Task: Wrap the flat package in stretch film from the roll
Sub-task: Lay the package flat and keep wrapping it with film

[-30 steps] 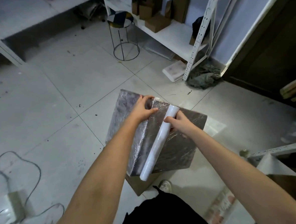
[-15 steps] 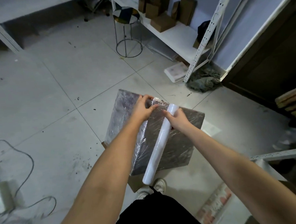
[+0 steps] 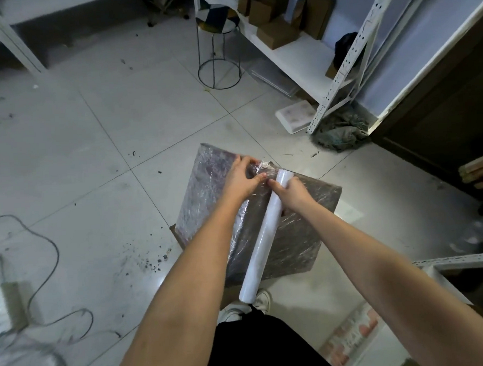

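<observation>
In the head view, the package (image 3: 289, 236), flat and dark, is seen tilted above the tiled floor (image 3: 92, 163), with a cardboard edge (image 3: 175, 232) showing under its lower left side; its left part is covered in wrinkled film (image 3: 206, 185). The roll (image 3: 263, 238), white and long, is laid across the package from the far edge down towards the person's shoes (image 3: 250, 306). The right hand (image 3: 292, 194) is curled round the roll near its far end, so the roll is gripped there, while the rest of the roll runs below and nearer than that grip. The left hand (image 3: 243, 180) is placed just left of that grip, its fingers bent over the far edge of the package and its thumb pressed on the film; the bunched film at that edge is pinched by it; the thumbs of the two hands nearly meet. Beyond the grip a wire stool (image 3: 217, 42) is seen on the floor; to the far right of it stands a white shelf (image 3: 297, 55) with brown boxes (image 3: 276, 33), and a rag (image 3: 342, 134) lies at its foot; well to the left of the grip a cable (image 3: 41, 251) is looped on the floor.
</observation>
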`<state>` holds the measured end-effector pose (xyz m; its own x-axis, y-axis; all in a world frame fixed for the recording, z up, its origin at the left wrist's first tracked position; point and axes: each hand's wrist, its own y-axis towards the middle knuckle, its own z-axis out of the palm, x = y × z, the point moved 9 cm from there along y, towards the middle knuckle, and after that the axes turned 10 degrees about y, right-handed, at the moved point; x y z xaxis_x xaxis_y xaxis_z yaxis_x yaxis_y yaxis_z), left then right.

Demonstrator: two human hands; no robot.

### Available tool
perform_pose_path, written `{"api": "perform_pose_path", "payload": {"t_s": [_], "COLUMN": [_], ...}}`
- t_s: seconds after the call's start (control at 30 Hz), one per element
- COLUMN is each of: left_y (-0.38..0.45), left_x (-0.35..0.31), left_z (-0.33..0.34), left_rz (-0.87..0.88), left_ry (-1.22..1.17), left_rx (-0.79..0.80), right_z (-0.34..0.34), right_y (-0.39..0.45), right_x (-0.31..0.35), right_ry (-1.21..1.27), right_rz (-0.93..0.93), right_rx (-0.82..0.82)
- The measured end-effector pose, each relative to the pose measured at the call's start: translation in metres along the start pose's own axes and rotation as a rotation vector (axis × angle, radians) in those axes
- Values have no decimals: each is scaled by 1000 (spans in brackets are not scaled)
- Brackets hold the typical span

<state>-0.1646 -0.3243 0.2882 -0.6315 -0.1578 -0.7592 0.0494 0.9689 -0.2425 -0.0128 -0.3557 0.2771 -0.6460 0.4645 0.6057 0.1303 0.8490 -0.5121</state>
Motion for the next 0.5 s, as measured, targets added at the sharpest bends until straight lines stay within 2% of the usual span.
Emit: {"api": "perform_pose_path", "payload": {"t_s": [0.1,0.13,0.3,0.43,0.5], "left_y": [-2,-4,-8,-5,-4], "left_x": [9,11,11,15,16], "left_z": [-5,-6,-9,-10,-11], "left_rz": [-17,-10,22,7,2], "left_ry": [-35,-40,-15,-20,-21], "left_rx": [4,4,-31,-86,-111], "right_z": [-11,-14,-3,-12,-11], "right_y": [-2,-2,0,2,8], "right_x": [-7,-8,-7,13,19], "right_ry": [-476,-554,-425,-404,-337], "right_rz": [5,-17,-64,-233,-271], "right_rx": [57,56,51,-178,-159]}}
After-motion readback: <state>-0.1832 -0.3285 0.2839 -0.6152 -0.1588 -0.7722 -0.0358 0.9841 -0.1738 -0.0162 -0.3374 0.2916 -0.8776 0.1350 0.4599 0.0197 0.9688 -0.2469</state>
